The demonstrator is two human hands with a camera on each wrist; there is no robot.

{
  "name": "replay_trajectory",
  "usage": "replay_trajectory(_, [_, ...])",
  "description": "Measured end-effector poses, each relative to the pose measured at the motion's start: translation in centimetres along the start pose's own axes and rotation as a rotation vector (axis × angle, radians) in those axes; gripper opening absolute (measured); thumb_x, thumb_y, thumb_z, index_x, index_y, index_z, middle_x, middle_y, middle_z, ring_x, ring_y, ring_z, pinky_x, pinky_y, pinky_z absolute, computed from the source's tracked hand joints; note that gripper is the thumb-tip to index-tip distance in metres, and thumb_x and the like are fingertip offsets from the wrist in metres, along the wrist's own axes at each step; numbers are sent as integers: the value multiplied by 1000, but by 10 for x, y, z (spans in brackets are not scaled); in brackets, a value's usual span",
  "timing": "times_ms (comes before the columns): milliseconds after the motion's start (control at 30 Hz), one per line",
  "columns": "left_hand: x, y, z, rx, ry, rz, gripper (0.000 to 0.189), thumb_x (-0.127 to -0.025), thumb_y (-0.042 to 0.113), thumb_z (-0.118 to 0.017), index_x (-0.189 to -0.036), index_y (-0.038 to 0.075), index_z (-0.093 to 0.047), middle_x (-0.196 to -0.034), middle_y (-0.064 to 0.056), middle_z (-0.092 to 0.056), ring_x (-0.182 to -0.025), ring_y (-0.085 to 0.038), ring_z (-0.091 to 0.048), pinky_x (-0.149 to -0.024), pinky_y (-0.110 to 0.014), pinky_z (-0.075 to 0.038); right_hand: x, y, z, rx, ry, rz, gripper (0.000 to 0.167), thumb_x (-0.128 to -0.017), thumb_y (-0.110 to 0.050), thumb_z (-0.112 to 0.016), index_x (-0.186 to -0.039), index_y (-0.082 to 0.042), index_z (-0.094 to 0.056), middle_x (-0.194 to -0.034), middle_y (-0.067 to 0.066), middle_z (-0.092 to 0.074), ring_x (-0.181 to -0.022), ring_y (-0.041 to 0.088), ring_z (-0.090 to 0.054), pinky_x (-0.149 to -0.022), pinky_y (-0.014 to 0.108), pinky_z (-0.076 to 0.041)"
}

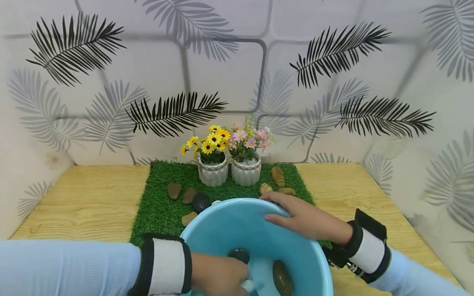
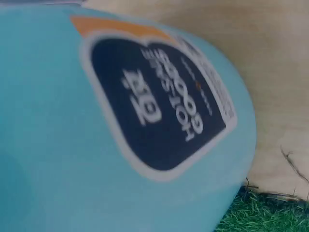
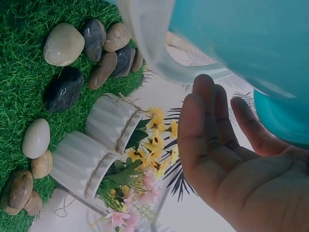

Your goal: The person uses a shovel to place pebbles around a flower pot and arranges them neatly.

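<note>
A light blue bucket [image 1: 227, 213] stands mouth up at the front. A dark stone [image 1: 240, 254] and a larger brown stone [image 1: 282, 279] lie inside it. My left hand [image 1: 222, 275] reaches into the bucket on the left, with fingers curled around a pale blue-white thing [image 1: 248, 285]; its kind I cannot tell. In the left wrist view the bucket's outer wall carries a dark label [image 2: 159, 106]. My right hand [image 1: 302, 217] holds the bucket's far right rim, thumb inside and fingers over the edge. Its palm and fingers show from below in the right wrist view.
Green artificial turf [image 1: 157, 211] lies on a wooden table [image 1: 90, 205]. Two white pots [image 1: 213, 172] of yellow and pink flowers stand behind the bucket. Several stones, among them a black one [image 3: 63, 89] and a white one [image 3: 36, 138], lie around them. A patterned wall [image 1: 234, 78] closes the back.
</note>
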State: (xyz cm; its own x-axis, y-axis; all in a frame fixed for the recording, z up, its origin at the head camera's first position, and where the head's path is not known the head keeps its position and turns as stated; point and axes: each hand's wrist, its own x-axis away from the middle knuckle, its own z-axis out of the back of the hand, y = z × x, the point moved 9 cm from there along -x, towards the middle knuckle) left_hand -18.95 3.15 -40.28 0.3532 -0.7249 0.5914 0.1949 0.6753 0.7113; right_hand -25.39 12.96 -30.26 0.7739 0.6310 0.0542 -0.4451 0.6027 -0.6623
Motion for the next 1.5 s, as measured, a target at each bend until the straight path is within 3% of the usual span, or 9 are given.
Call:
replay_trajectory(200, [61,45,11,121,103,-40,15,-98,12,-48,-85,9,-54,-62,-1,-47,-51,-12,-42,-52,-20,-37,0,1,-3,-48,-26,0,45,-100,-33,-45,-136,-7,-41,-125,13,-56,-113,29,-58,-91,37,-48])
replay_trajectory(367, [88,59,21,125,151,-130,9,-99,17,-48,-94,14,-54,-63,0,-47,-51,-12,-41,-53,-20,-37,0,6,-5,-60,-35,-21,48,-101,-35,-41,-139,-7,-39,-130,14,-54,-118,32,-55,-98,45,-43])
replay_trajectory(467, [106,58,27,137,172,-178,8,-99,23,-48,-98,17,-54,-63,1,-47,-50,-12,-40,-52,-22,-37,0,7,-4,-59,-21,-32,48,-101,-36,-38,-139,-7,-40,-131,14,-54,-122,34,-52,-102,49,-40])
replay_trajectory(567, [125,47,34,143,215,-203,17,-98,33,-49,-97,17,-54,-62,1,-48,-50,-10,-41,-52,-23,-40,0,6,-4,-86,-30,-25,47,-102,-36,-37,-139,-7,-41,-133,15,-52,-123,34,-51,-100,47,-43])
replay_trajectory(733, [159,15,52,232,291,-192,38,-95,47,-49,-110,12,-54,-68,-3,-52,-50,-10,-45,-51,-29,-44,1,5,-6,-130,-63,-25,49,-102,-33,-38,-141,-5,-37,-132,18,-53,-117,33,-57,-89,35,-52])
replay_trajectory(967, [207,-37,88,205,390,-113,43,-100,41,-41,-128,9,-44,-71,-4,-50,-50,-21,-43,-48,-33,-41,1,1,-2,-125,-58,-47,53,-102,-35,-38,-144,-4,-33,-132,18,-54,-115,32,-59,-89,34,-52])
replay_trajectory(1100, [211,-67,104,201,455,-86,46,-103,31,-38,-135,-1,-35,-71,0,-46,-50,-17,-41,-46,-31,-38,2,0,0,-140,-61,-50,54,-102,-36,-38,-145,-4,-31,-133,19,-53,-114,32,-59,-87,32,-53])
replay_trajectory(1300, [186,-116,106,291,481,-95,40,-103,21,-36,-128,-11,-37,-70,5,-45,-53,-2,-43,-49,-22,-41,2,4,-4,-162,-70,-72,57,-101,-38,-38,-146,-4,-28,-135,20,-51,-116,34,-58,-87,33,-53])
replay_trajectory(1500, [160,-155,100,290,553,47,24,-102,16,-39,-110,-6,-42,-67,1,-40,-53,-9,-38,-50,-25,-36,2,7,-8,-173,-80,-85,57,-101,-38,-39,-146,-4,-29,-134,20,-52,-116,34,-58,-87,35,-53])
